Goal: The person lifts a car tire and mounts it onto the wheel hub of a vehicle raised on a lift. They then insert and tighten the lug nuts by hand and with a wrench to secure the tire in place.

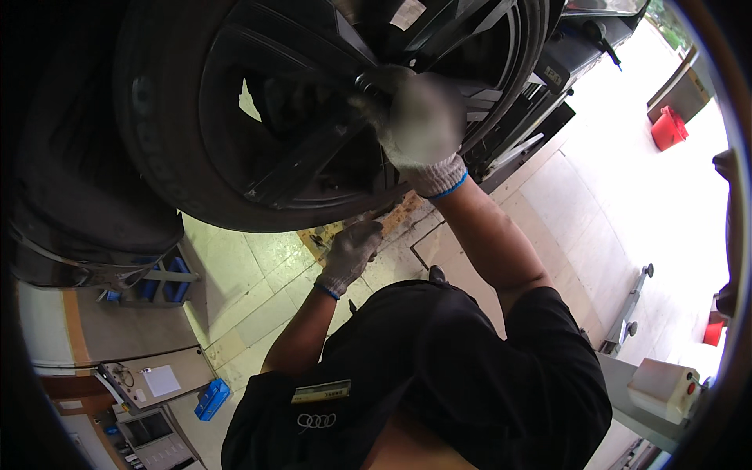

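Both gloves (419, 129) are grey-white knit with blue cuffs; the wheel (313, 102) is black, the far-right bin (668, 129) red, the floor tiles (258, 274) pale.

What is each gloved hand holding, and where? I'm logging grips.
Right hand presses on the black wheel near its hub; any grip is blurred. Left hand appears empty.

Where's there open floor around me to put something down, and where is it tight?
Bare tiles lie beyond the right hand, between the lift arm and the red bin. A smaller patch sits between the blue rack and the left hand. It is crowded at the wheel, where spokes hem in the right hand.
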Available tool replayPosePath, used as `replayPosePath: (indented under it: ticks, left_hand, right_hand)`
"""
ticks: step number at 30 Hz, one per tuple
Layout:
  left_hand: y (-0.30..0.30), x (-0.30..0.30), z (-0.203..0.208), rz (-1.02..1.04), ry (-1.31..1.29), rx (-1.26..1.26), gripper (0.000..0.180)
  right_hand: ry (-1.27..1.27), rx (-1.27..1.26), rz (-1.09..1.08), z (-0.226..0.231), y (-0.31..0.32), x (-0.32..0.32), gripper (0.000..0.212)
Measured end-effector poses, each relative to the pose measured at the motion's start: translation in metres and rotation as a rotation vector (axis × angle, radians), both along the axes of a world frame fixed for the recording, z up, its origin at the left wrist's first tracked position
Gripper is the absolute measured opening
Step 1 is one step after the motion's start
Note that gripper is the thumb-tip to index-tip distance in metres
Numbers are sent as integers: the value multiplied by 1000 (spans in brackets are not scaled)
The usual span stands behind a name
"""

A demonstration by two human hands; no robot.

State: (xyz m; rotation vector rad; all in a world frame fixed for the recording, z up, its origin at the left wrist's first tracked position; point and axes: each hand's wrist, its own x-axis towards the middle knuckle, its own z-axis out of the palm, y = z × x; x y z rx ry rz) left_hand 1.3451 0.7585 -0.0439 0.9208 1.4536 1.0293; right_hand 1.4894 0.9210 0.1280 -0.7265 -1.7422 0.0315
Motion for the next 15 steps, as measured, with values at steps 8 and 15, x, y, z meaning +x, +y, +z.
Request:
replayPosePath:
  ticks: [8,15]
  left_hand:
    - [-11,-3,-27,-7,11,-83,20]
    - [-17,-11,-38,-65,79,-93,20]
  right_hand:
    - [-80,38,-144,0,-2,-1,31]
    - [-276,-354,-205,22,-13,1,44]
